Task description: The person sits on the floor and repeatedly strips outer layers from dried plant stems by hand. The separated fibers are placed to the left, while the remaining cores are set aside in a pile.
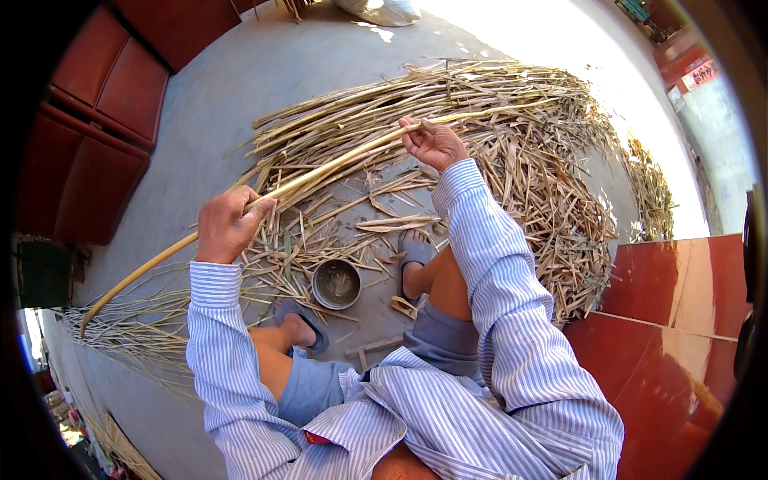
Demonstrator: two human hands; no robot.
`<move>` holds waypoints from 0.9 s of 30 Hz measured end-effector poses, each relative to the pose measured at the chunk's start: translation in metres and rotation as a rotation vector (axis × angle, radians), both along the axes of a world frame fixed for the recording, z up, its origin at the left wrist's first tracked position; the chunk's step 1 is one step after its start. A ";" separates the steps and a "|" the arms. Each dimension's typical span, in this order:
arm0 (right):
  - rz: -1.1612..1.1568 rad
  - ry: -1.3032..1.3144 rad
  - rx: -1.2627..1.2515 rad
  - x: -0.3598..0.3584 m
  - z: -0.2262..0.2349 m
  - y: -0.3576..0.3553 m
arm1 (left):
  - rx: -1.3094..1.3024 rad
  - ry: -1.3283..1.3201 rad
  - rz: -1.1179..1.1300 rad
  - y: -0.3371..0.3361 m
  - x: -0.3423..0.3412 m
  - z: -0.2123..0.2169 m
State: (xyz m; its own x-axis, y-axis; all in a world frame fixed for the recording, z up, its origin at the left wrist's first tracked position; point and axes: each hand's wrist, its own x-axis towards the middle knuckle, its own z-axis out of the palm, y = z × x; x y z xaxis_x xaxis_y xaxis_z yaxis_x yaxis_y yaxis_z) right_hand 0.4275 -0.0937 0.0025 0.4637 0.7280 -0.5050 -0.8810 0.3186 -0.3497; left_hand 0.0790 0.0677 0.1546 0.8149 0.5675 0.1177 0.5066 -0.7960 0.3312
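A long pale-yellow reed stalk [336, 162] runs slantwise across the view, its thick end at the lower left and its thinner part reaching over the pile at the upper right. Around the stalk's left half, my left hand [230, 224] is closed in a fist. Farther along it, my right hand [434, 145] pinches the stalk between thumb and fingers, palm turned up. Beneath both hands lies a heap of dry stalks [360, 120], with loose husks and leaves [536, 204] spread on its right side.
A metal bowl [336, 284] holding some liquid sits on the grey floor [216, 88] between my sandalled feet. Thin peeled stalks [148, 336] fan out at the left. Dark red cabinets [112, 104] stand at the far left, red panels [672, 320] at the right. A pale sack [380, 10] lies at the back.
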 end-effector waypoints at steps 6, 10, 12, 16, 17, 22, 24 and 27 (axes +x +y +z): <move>-0.047 -0.155 -0.190 0.006 -0.012 0.007 | 0.150 -0.091 -0.073 -0.007 -0.002 -0.010; -0.150 -0.285 -0.376 -0.005 -0.010 0.010 | 0.296 -0.134 -0.102 -0.007 -0.009 -0.012; -0.308 -0.277 -0.435 0.017 -0.030 0.004 | 0.322 -0.153 -0.080 -0.004 -0.013 -0.003; -0.439 0.154 -0.430 0.089 -0.086 -0.054 | 0.077 -0.111 0.013 0.011 -0.041 0.010; -0.336 0.234 -0.547 0.044 -0.041 -0.024 | 0.072 -0.050 0.081 0.012 -0.062 0.017; -0.144 0.042 -0.128 0.030 -0.026 -0.014 | -0.192 -0.010 0.085 0.016 -0.073 0.017; -0.183 -0.039 -0.201 0.026 -0.026 -0.001 | -0.191 0.030 0.152 0.020 -0.079 0.015; 0.062 -0.165 -0.091 -0.023 0.004 0.025 | -0.013 -0.013 0.042 0.013 -0.053 0.007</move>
State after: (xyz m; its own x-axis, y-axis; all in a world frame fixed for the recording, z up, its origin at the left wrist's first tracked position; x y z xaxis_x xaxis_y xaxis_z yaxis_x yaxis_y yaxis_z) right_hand 0.4042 -0.0689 0.0070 0.5014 0.7125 -0.4908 -0.8263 0.2261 -0.5159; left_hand 0.0255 0.0809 0.1620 0.7886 0.6030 0.1206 0.5352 -0.7696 0.3481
